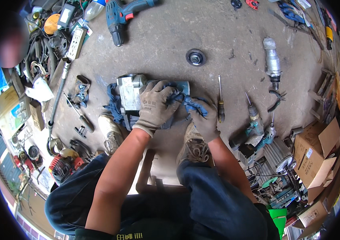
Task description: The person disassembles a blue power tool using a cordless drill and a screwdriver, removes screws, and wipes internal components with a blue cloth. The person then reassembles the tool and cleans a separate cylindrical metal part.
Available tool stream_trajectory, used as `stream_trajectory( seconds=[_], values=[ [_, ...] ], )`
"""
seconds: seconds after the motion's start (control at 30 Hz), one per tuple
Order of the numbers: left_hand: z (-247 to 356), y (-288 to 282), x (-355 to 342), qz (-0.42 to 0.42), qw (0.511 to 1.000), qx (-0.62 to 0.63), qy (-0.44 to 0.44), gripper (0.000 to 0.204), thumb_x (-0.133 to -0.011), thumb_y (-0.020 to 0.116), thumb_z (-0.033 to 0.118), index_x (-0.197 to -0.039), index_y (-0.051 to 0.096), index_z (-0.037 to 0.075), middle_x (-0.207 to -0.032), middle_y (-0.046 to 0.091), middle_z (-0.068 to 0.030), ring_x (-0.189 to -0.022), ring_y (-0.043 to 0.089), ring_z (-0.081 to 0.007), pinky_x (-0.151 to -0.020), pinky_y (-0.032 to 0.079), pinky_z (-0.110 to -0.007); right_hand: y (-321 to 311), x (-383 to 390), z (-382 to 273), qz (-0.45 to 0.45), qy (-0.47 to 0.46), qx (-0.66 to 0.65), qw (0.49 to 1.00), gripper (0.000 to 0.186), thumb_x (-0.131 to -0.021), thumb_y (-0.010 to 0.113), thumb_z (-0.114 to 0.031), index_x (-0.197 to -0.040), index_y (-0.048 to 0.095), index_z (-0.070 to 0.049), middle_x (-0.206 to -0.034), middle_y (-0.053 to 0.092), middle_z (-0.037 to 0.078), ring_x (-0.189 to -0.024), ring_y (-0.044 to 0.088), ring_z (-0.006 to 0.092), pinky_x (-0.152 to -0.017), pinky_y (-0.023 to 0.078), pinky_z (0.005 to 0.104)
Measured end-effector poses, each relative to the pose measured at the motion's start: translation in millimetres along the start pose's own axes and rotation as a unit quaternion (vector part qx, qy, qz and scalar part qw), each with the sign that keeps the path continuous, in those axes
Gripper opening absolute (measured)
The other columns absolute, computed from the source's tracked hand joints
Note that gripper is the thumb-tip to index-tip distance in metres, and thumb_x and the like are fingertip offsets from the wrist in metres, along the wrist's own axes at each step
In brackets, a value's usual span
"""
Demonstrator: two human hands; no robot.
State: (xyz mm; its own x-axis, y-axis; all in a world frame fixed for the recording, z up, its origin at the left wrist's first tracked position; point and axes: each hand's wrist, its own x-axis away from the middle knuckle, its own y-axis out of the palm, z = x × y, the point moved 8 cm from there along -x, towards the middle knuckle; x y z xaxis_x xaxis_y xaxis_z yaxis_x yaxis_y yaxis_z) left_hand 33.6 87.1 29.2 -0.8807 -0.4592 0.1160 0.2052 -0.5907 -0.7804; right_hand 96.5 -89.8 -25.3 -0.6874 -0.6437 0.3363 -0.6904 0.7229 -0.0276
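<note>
A partly dismantled power tool lies between my shoes, with a silver metal housing (130, 94) at its left and a blue-green cylindrical body (184, 87) at its right. My left hand (157, 103), in a grey work glove with blue fingertips, is curled over the middle of this tool. Just right of it, my right hand (202, 116) in a matching glove has its fingers pinched together. The fingertips of both hands meet at the right part of the tool; anything small between them is hidden. Blue cloth (115, 103) bunches against the housing's left side.
Beyond the hands lie a round gear part (195, 57) and a cordless drill (118, 18). Screwdrivers (220, 108), a silver tool part (272, 58) and loose screws (232, 54) are on the right. Cluttered parts line both sides, with a cardboard box (314, 152) at right.
</note>
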Motion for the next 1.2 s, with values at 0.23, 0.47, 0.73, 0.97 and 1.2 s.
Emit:
stream_trajectory(
  seconds=[0.23, 0.47, 0.73, 0.97, 1.2],
  values=[
    [0, 1, 1, 0.001, 1.0, -0.012, 0.012, 0.03, -0.075, 0.08, 0.028, -0.097, 0.073, 0.01, -0.115, 0.068, -0.0095, -0.107, 0.061, -0.036, -0.092, 0.048, -0.047, 8, -5, 0, 0.035, -0.007, -0.034, 0.999, 0.024, -0.088, 0.071, 0.003, -0.111, 0.069, 0.0, -0.096, 0.068, 0.003, -0.081, 0.062, 0.0085, -0.069, 0.051, 0.0249],
    [0, 5, 1, 0.005, 0.999, -0.029, 0.013, 0.03, -0.076, 0.08, 0.03, -0.098, 0.073, 0.012, -0.114, 0.068, -0.0077, -0.106, 0.062, -0.0357, -0.092, 0.048, -0.047, 8, -13, -1, 0.032, 0.069, -0.029, 0.997, 0.019, -0.087, 0.07, 0.002, -0.106, 0.068, -0.001, -0.089, 0.07, 0.002, -0.08, 0.063, 0.0088, -0.073, 0.052, 0.0267],
    [-1, 2, 5, -0.023, 0.999, -0.025, 0.039, 0.037, -0.073, 0.075, 0.018, -0.109, 0.07, 0.012, -0.121, 0.065, -0.0103, -0.111, 0.06, -0.037, -0.093, 0.048, -0.049, 11, -27, -17, 0.017, 0.112, 0.067, 0.991, 0.018, -0.084, 0.074, -0.003, -0.101, 0.066, -0.002, -0.087, 0.071, 0.007, -0.077, 0.065, 0.0121, -0.073, 0.053, 0.0295],
    [-6, 6, 6, -0.065, 0.997, 0.02, 0.023, 0.038, -0.076, 0.072, 0.024, -0.112, 0.072, 0.011, -0.129, 0.063, -0.0103, -0.117, 0.057, -0.0352, -0.103, 0.041, -0.05, 9, -33, -18, 0.026, 0.116, 0.089, 0.989, 0.016, -0.084, 0.075, -0.006, -0.096, 0.065, -0.002, -0.085, 0.071, 0.006, -0.073, 0.063, 0.0098, -0.07, 0.053, 0.03],
    [-4, 0, 3, -0.049, 0.998, 0.01, 0.025, 0.039, -0.072, 0.076, 0.02, -0.11, 0.071, 0.011, -0.123, 0.064, -0.0118, -0.112, 0.057, -0.0387, -0.094, 0.049, -0.049, 9, -46, -13, -0.006, 0.195, 0.092, 0.977, 0.018, -0.08, 0.076, -0.011, -0.091, 0.07, 0.002, -0.08, 0.072, 0.007, -0.071, 0.064, 0.0111, -0.066, 0.053, 0.0292]
  ],
)
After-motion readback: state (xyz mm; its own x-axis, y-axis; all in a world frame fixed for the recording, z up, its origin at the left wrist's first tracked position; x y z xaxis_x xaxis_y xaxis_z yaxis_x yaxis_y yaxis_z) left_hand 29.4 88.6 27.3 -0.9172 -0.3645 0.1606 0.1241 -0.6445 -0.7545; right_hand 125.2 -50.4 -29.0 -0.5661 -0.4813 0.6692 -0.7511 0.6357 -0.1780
